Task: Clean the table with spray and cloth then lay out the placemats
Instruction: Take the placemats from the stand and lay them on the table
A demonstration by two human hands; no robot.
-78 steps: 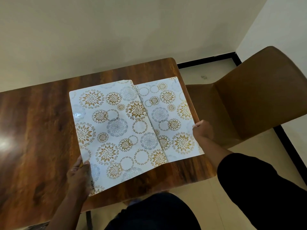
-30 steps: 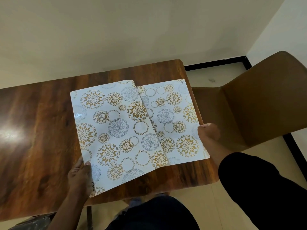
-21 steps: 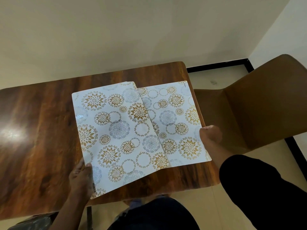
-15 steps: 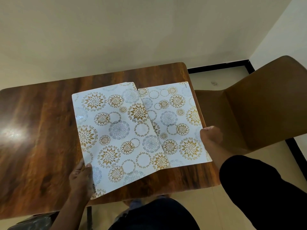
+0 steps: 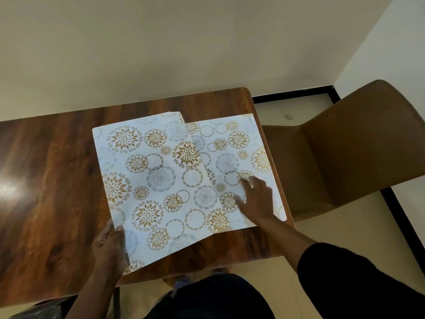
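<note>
Left hand (image 5: 110, 247) pinches upper placemat (image 5: 154, 187) at its 7 o'clock corner. Right hand (image 5: 257, 201), fingers spread flat, grasping nothing, presses lower placemat (image 5: 239, 143) at table (image 5: 46, 180) 3 o'clock edge.

Surface (image 5: 53, 180): dark wood grain, polished, glossy, with a bright glare patch at left.
Placemats (image 5: 156, 180): smooth, faintly sheeny white sheet printed with gold and grey florals.
Chair (image 5: 358, 143): brown, smooth, matt.
Wall (image 5: 161, 42): matt cream paint.
</note>
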